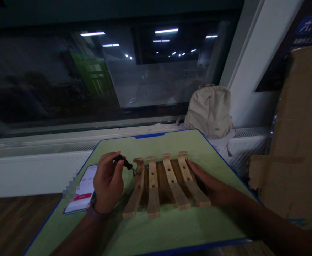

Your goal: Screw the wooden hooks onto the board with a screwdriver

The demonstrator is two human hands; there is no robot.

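My left hand (108, 181) is closed around a screwdriver (123, 162) with a black handle and a thin metal shaft. Its tip meets the upper screw on the leftmost curved wooden piece (137, 192). Several such light wood pieces, each with dark screw heads or holes, lie side by side across a brown board (162, 185). Along the right side, my right hand (211, 185) rests with fingers stretched out, touching the rightmost wooden piece (192, 185). The rest of its fingers are in shadow.
The assembly lies on a light green table (172, 231) with a blue edge. Left of it is a phone (82, 192) with a lit screen. Beyond the table are a beige backpack (209, 110), a window (92, 78) and a white radiator (38, 170). Cardboard (300, 142) stands at right.
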